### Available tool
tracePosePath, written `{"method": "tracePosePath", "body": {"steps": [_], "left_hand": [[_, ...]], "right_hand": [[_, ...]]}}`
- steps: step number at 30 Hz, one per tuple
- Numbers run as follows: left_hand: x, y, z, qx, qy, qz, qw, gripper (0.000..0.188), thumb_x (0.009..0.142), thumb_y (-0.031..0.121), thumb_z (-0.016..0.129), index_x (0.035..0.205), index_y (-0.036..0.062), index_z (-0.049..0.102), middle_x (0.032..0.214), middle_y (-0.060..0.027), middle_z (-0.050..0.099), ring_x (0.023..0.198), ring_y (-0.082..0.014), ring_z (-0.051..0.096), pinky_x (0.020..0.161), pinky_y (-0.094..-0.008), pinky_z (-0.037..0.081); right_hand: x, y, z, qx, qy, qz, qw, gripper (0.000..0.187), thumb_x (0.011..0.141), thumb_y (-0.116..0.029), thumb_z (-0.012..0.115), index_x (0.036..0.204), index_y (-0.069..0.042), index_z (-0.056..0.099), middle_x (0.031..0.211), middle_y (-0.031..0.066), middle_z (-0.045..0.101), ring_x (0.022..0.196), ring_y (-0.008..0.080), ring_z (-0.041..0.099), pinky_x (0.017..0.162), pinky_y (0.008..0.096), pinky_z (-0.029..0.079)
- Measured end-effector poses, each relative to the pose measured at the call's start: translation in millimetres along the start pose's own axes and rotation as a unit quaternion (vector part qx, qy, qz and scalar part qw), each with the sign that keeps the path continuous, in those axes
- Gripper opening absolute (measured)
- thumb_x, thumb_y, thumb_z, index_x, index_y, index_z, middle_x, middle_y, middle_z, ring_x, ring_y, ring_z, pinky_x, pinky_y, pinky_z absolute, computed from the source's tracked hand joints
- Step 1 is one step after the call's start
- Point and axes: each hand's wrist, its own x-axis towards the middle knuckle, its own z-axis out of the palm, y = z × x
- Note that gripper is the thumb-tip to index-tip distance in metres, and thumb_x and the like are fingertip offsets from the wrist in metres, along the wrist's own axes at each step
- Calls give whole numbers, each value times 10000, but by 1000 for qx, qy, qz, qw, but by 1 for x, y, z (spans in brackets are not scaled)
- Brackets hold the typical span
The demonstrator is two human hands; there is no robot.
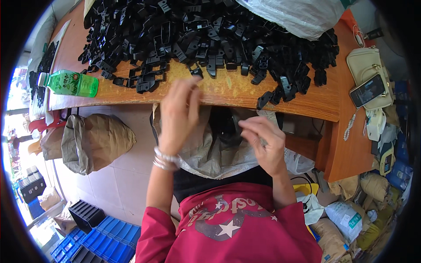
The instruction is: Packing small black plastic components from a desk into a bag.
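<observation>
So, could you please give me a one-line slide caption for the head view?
Left hand reaches toward black plastic clips heaped on a wooden table; right hand hovers over an open sack.

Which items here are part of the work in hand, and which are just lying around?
In use: left hand at the table edge by the pile of black plastic clips; right hand over the open sack in the lap.

Lying about: green drink bottle, phone on cream handbag, brown paper bag, blue crates.

bright daylight, fisheye-bent edges, blurred hands
</observation>
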Motion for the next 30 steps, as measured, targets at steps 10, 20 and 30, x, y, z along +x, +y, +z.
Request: {"method": "tracePosePath", "body": {"steps": [10,20,30], "left_hand": [[12,-11,-10,238,-82,61,966,226,787,-4,637,1009,24,606,938,-122,562,756,-304,600,629,-390,484],[-27,2,14,-192,74,-172,963,392,822,-62,661,1173,-5,498,949,-68,611,682,-84,581,593,-210,480],[-31,33,-13,-423,-137,-232,865,378,867,-68,615,1236,-69,531,912,-137,708,835,-157,697,764,-228,548]], "right_hand": [[26,23,1,-384,67,-56,919,313,717,23,669,1022,-47,686,988,112,552,874,281,534,713,380,433],[32,18,33,-208,123,-121,963,355,719,41,703,1060,-21,628,989,107,607,881,266,573,760,378,421],[19,-4,31,207,65,80,973,263,833,-153,736,1010,32,675,1048,70,573,812,104,465,701,218,365]]}}
